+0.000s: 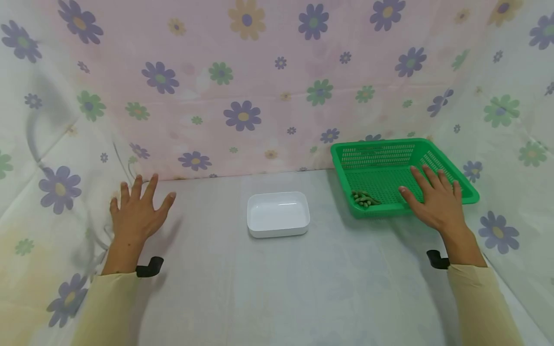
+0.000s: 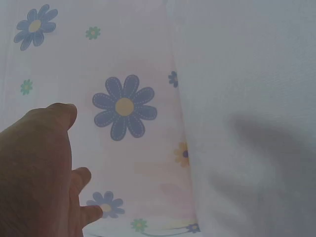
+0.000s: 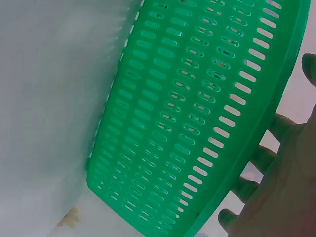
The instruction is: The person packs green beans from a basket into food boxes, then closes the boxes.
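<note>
My left hand (image 1: 137, 214) is spread out over the left side of the table and holds nothing. In the left wrist view, the left hand (image 2: 44, 168) shows its fingers apart against the flowered cloth. My right hand (image 1: 437, 202), fingers spread, overlaps the near right rim of a green plastic basket (image 1: 469, 194). The right wrist view has the right hand (image 3: 281, 182) beside the slotted wall of that basket (image 3: 168, 108). Several green bean pods (image 1: 365, 199) lie in its near left corner. A white rectangular dish (image 1: 278, 233) stands mid-table with nothing in it.
Flowered cloth (image 1: 259, 72) hangs at the back and along both sides of the white-covered table (image 1: 277, 288). A thin pale cable (image 1: 123, 156) runs along the left cloth. Each wrist carries a black band piece (image 1: 149, 267).
</note>
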Demonstrator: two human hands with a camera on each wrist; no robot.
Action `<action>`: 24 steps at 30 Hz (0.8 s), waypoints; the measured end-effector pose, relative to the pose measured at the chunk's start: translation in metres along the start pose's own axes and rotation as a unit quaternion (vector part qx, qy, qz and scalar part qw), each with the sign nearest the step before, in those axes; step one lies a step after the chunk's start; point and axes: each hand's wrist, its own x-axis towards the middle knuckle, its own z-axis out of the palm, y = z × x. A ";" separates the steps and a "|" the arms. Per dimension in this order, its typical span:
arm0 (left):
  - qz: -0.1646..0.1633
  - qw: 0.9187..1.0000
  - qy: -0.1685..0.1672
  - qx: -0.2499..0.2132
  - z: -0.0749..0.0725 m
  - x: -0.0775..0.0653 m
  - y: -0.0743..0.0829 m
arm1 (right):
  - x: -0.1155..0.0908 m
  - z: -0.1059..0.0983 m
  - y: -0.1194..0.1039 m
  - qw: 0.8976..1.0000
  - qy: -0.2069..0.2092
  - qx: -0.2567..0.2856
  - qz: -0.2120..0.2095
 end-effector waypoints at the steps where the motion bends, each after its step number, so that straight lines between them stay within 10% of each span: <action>1: 0.001 1.000 0.002 0.000 0.001 0.000 0.000 | 0.000 0.000 0.000 1.000 0.003 0.000 -0.003; 24: 0.043 0.991 0.106 -0.072 0.018 -0.005 0.009 | -0.003 0.012 0.000 0.991 0.115 0.036 -0.064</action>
